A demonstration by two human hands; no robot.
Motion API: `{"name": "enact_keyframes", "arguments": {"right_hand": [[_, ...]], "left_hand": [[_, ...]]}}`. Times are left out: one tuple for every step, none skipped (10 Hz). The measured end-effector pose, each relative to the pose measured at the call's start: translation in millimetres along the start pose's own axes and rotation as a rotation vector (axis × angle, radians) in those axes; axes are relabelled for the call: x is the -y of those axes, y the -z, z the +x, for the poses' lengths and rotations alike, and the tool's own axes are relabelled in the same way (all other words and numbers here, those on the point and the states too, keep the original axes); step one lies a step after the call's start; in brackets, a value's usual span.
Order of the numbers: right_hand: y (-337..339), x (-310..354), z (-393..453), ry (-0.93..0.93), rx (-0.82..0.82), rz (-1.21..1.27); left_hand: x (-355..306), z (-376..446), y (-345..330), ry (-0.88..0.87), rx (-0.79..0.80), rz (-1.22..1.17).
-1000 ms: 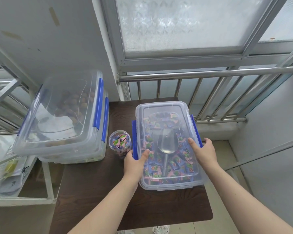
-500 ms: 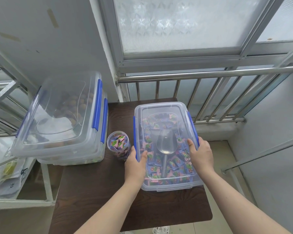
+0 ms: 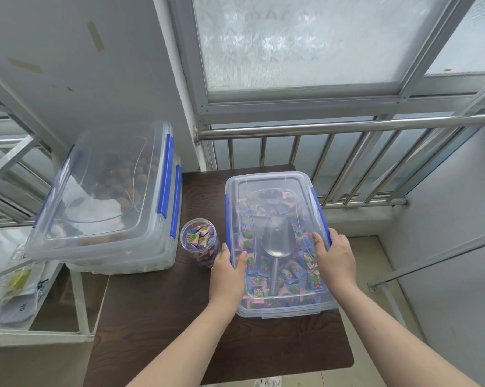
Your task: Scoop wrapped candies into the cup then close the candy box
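The clear candy box [image 3: 274,310] sits on the dark table [image 3: 163,317], its clear lid [image 3: 266,181] on top. Wrapped candies [image 3: 291,275] and a metal scoop [image 3: 277,238] show through the lid. My left hand [image 3: 227,270] presses on the blue left latch [image 3: 227,219], thumb on the lid. My right hand [image 3: 335,258] grips the blue right latch [image 3: 315,203], which lies folded down against the side. A clear cup [image 3: 198,240] full of wrapped candies stands just left of the box, beside my left hand.
A bigger clear box with blue latches [image 3: 110,196] holding brown round items stands at the left, partly over a white rack [image 3: 76,303]. A steel railing [image 3: 333,127] and a frosted window [image 3: 305,43] close the far side. The table's near edge lies just below my forearms.
My right hand has moved in from beside the box onto its right latch, which has folded down. My left hand has stayed on the left latch. The view has shifted slightly.
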State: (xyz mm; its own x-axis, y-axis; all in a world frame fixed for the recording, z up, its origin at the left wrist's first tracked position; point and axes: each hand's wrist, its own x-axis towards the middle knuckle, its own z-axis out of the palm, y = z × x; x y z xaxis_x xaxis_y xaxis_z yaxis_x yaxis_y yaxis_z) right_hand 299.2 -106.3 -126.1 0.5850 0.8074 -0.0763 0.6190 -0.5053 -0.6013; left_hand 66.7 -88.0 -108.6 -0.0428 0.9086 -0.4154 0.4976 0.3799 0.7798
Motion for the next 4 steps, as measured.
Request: {"name": "enact_keyframes", "arguments": {"right_hand": [[-1,-2,2,-0.023,0.016,0.027],[7,3,0,-0.054,0.076,0.099],[19,8,-3,-0.067,0.108,0.119],[46,27,-8,-0.021,-0.027,0.230]], "left_hand": [[-4,2,4,0.021,0.035,0.020],[-9,-1,12,0.016,0.085,0.020],[-20,-16,28,-0.055,0.099,0.021],[-37,-34,48,-0.170,0.043,-0.095]]}}
